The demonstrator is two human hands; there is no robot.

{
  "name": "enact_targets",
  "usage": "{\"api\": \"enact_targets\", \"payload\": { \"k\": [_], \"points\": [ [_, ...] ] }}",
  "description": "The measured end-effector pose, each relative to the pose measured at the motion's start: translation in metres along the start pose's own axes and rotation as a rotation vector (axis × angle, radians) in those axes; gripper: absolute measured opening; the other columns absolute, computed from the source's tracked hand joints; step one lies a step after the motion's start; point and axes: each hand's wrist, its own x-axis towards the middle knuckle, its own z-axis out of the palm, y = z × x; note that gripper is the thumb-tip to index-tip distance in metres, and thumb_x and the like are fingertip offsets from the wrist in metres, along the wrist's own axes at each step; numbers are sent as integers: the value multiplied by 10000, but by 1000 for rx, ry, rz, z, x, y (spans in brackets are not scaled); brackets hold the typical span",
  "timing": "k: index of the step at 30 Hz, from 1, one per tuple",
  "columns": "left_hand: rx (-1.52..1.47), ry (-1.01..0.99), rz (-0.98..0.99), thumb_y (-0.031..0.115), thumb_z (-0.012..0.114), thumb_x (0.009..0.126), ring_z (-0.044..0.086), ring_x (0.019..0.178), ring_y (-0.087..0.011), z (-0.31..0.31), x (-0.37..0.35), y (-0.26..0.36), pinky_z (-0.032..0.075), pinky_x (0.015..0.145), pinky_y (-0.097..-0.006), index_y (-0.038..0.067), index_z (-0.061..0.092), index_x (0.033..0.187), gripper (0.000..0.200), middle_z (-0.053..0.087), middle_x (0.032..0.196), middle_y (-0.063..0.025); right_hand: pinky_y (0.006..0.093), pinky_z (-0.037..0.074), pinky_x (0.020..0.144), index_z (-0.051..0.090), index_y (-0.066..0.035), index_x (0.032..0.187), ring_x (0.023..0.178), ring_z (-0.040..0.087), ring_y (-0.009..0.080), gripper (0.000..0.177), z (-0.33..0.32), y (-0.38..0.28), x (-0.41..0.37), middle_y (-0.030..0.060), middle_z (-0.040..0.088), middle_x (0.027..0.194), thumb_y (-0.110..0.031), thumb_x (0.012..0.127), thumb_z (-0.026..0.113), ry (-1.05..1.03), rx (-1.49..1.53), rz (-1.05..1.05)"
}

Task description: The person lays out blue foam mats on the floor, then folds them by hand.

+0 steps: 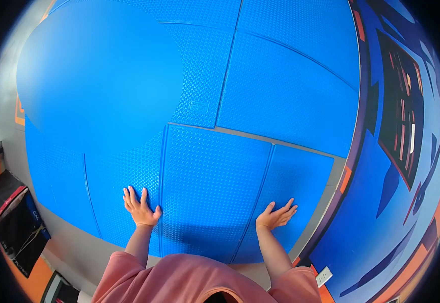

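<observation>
My left hand (140,208) lies spread on a textured blue foam mat (207,177), with the thumb close to a raised seam. Farther right, my right hand (276,215) rests with extended fingers on the mat's right-hand panel (300,177). Neither hand holds anything. Beyond this mat, a second blue mat (285,86) covers the floor. A narrow strip of grey floor (270,137) shows in the gap between the two mats. Part of the blue surface at the upper left is blurred out.
A painted wall (381,202) in blue, black and orange runs along the right, with a white power outlet (324,276) low on it. At the left edge stand a black bag (23,230) and orange furniture (33,272) on grey floor.
</observation>
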Motion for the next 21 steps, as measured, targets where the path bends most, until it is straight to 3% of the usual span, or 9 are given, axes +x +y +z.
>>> {"api": "enact_targets", "payload": {
  "k": [21],
  "points": [
    [2, -10, -12, 582, 555, 827, 177, 1507, -512, 1, 0, 0, 157, 1178, -665, 167, 466, 1478, 777, 243, 1625, -264, 624, 119, 1185, 175, -200, 1635, 1544, 105, 410, 768, 6, 3, 1, 209, 77, 1685, -549, 1001, 432, 14, 0, -6]
  ]
}}
